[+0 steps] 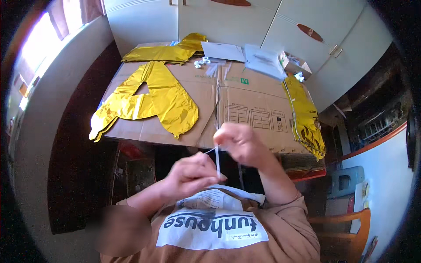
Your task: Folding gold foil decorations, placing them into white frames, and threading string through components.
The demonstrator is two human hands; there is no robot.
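In front of my chest, a narrow white ribbon-like strip (218, 162) is stretched between my two hands. My left hand (190, 173) is closed on its lower end, fingers curled and thumb pressed in. Higher up and to the right, my right hand (241, 142) pinches the upper end; it is slightly blurred. A second thin strand slants from the right fingers down to the left knuckles, so the strip seems looped. Beyond my hands, a flat gold foil balloon shaped like a letter A (173, 103) lies on the cardboard (206, 98) covering the table.
More folded gold foil (155, 53) lies at the far left, and a gold foil stack (304, 116) along the right edge. Several small white rolls (201, 62), white sheets (223, 51) and a small open box (297, 65) sit at the back. A wooden chair (365, 232) stands at right.
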